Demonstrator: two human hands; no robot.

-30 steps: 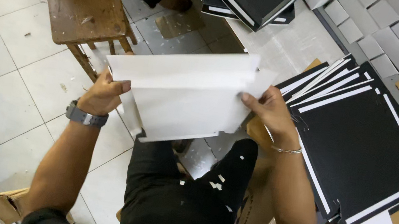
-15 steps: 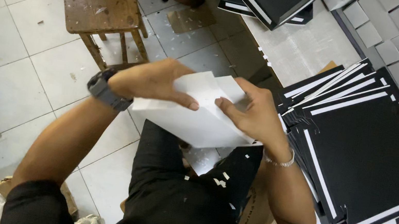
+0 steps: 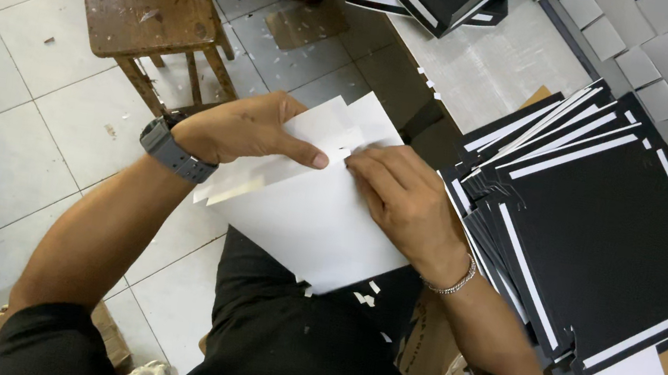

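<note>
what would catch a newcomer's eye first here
Both hands, left and right, press a folded white card sheet at centre, over the person's lap. Right of it fans a stack of black sheets with white stripes, and a worn wooden stool stands on the tiled floor upper left.

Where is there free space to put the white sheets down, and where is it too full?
The wooden stool top is bare apart from small scraps. Floor tiles between stool and left hand are open too. Beside the right hand it is crowded: a fanned stack of black boards covers the table there.
</note>
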